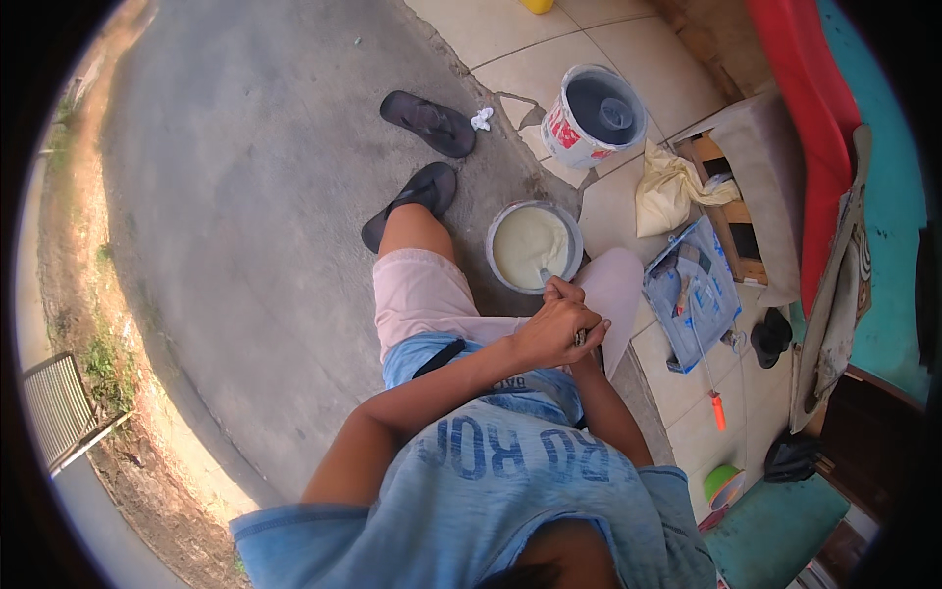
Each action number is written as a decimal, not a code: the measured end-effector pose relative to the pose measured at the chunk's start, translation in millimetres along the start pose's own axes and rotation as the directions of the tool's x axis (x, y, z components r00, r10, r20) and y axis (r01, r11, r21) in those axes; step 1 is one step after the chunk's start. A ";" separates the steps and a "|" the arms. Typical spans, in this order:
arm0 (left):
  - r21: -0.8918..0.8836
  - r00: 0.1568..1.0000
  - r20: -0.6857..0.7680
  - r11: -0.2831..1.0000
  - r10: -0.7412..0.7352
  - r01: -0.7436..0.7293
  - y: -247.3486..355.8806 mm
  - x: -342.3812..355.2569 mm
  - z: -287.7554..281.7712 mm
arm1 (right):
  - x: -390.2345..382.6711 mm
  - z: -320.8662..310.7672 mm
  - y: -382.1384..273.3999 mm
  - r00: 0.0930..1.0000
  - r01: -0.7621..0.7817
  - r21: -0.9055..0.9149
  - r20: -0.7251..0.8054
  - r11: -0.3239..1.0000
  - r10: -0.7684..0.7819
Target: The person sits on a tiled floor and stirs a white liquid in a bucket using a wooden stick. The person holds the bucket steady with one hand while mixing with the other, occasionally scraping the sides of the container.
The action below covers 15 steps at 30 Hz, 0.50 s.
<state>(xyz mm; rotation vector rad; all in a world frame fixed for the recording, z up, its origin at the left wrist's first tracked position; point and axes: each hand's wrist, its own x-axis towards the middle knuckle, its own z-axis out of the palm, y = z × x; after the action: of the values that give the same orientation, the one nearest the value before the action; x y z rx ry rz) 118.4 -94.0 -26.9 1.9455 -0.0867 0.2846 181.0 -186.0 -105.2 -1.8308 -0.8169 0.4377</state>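
A round bucket (493, 257) of thick, pale cream mixture (530, 240) stands between my legs. Both hands are closed on one stick-like tool (546, 276), whose far end dips into the mixture at the bucket's near side. My left hand (557, 331) grips the upper part, and the tool's butt end pokes out beside its fingers. Closer to the bucket, my right hand (563, 291) is wrapped round the lower part, and the left hand and wrist partly cover it. The tool's exact kind is hidden by my hands and the mixture.
A white bucket with dark contents (581, 155) stands on the tiles beyond. To the right are a cream plastic bag (667, 196), a blue paint tray (721, 294) and an orange-handled roller (718, 410). Black flip-flops (432, 123) are on my feet's side of the grey concrete.
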 end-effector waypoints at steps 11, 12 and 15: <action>0.024 0.993 -0.119 1.000 0.010 -0.007 -9.5 23.6 -23.5 | 63.3 17.3 11.5 0.999 0.019 0.052 -0.050 0.998 -0.017; -0.004 0.996 -0.085 1.000 0.008 -0.008 -8.7 22.5 -18.5 | 56.9 11.2 11.6 0.998 0.013 0.042 -0.062 0.999 -0.010; -0.090 1.000 0.011 0.996 -0.009 0.010 -0.7 11.0 4.5 | 20.9 -0.9 9.1 0.999 0.003 0.021 -0.052 1.000 -0.002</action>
<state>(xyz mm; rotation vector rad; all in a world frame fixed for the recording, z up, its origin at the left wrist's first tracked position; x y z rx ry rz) 129.9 -97.0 -26.6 1.8571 -0.0954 0.2599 199.2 -173.9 -111.6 -1.8139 -0.7761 0.3937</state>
